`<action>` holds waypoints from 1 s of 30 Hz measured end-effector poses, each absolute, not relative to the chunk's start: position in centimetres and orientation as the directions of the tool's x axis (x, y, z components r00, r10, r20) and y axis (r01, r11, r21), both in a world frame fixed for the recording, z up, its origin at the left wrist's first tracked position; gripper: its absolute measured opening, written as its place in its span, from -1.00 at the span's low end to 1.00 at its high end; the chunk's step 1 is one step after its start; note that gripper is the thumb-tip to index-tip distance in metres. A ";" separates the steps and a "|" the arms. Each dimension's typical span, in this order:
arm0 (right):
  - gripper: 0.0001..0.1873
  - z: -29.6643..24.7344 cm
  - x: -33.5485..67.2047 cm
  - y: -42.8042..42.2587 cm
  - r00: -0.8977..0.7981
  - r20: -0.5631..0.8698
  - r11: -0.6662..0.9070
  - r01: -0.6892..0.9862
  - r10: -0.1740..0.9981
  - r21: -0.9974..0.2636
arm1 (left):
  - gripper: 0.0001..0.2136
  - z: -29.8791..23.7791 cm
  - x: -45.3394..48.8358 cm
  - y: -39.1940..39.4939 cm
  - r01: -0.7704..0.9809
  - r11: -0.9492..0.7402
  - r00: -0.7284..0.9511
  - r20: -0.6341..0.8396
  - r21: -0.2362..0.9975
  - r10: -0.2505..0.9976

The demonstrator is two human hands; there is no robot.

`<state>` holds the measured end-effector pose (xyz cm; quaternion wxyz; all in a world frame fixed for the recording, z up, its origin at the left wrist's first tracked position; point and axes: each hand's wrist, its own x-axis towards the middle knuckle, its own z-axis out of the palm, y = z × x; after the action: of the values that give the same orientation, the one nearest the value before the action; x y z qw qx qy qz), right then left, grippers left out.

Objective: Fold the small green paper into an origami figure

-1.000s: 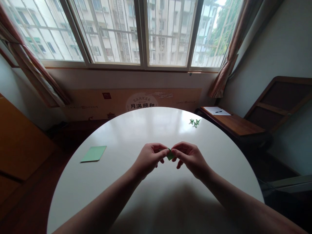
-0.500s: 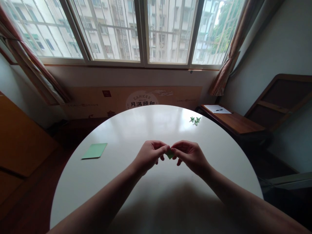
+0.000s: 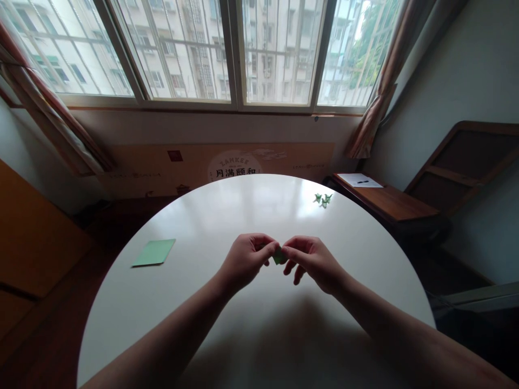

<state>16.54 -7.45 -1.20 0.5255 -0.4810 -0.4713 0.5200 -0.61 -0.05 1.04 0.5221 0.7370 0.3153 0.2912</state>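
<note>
A small folded green paper piece [image 3: 278, 256] is pinched between both my hands above the middle of the round white table [image 3: 227, 216]. My left hand [image 3: 245, 260] grips its left side with thumb and fingertips curled in. My right hand [image 3: 310, 260] pinches its right side, the other fingers bent downward. Most of the paper is hidden by my fingertips. A flat stack of green paper sheets [image 3: 154, 252] lies on the table to the left, away from both hands.
Small folded green paper figures [image 3: 323, 199] sit near the table's far right edge. A brown side table [image 3: 389, 201] with a white sheet and pen [image 3: 360, 181] stands at the right. A window and curtains fill the back wall.
Both hands have stayed together on the green paper piece, with the fingertips shifting slightly. The view has drifted a little.
</note>
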 end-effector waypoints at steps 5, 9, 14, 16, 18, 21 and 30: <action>-0.66 -1.3 16.6 -7.4 0.065 0.014 0.022 -0.125 0.998 -0.992 | -0.66 1.2 -0.4 0.0 0.130 -0.130 0.561 0.035 0.983 0.827; -0.66 -1.3 16.7 -7.4 0.098 0.025 0.037 -0.123 0.995 -0.992 | -0.71 1.5 -0.5 0.0 0.132 -0.120 0.559 0.026 0.984 0.829; -0.64 -1.3 16.7 -7.4 0.097 0.036 0.048 -0.125 0.995 -0.991 | -0.75 1.4 -0.7 0.0 0.161 -0.138 0.609 0.012 0.977 0.793; -0.64 -1.3 16.7 -7.4 0.095 0.041 0.053 -0.128 0.995 -0.990 | -0.77 1.3 -0.7 0.0 0.159 -0.123 0.612 0.000 0.980 0.791; -0.64 -1.3 16.6 -7.5 0.086 0.041 0.052 -0.126 0.995 -0.991 | -0.79 1.2 -0.7 0.1 0.141 -0.075 0.609 -0.027 0.987 0.793; -0.63 -1.3 16.6 -7.5 0.072 0.028 0.037 -0.127 0.997 -0.991 | -0.79 0.9 -0.7 0.3 0.091 0.014 0.613 -0.067 0.996 0.787; -0.66 -1.0 16.6 -7.7 0.064 0.024 0.032 -0.128 0.998 -0.991 | -0.78 1.0 -0.6 0.2 0.074 0.056 0.626 -0.090 0.996 0.775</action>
<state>16.57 -7.69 -1.02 0.5538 -0.4747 -0.4578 0.5083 -0.65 0.24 1.00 0.6442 0.6308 0.3363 0.2721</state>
